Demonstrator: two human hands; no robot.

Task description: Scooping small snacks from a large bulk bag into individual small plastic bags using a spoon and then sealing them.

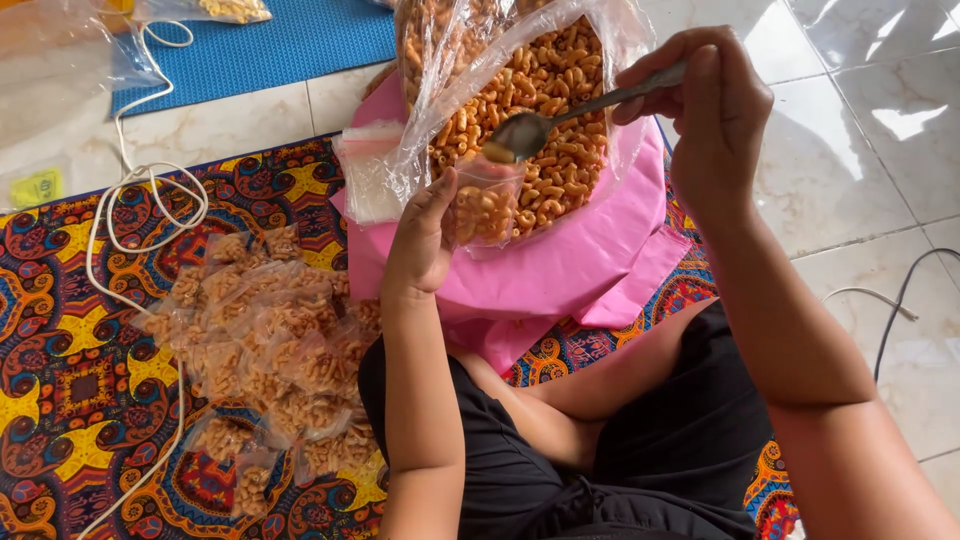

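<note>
My left hand (425, 235) holds a small clear plastic bag (482, 205) partly filled with orange curled snack pieces. My right hand (710, 110) grips a metal spoon (560, 118) by its handle. The spoon's bowl hovers just above the small bag's mouth and carries a few pieces. Behind both sits a large clear plastic bag (540, 80) full of the same orange snacks, resting on a pink cloth (590, 260).
A pile of several filled small bags (270, 340) lies on the colourful patterned mat (70, 380) to my left. A white cord (130, 210) loops across the mat. A stack of unfilled clear bags (365, 170) lies on the pink cloth. A blue mat (280, 40) and tiled floor (870, 170) lie beyond.
</note>
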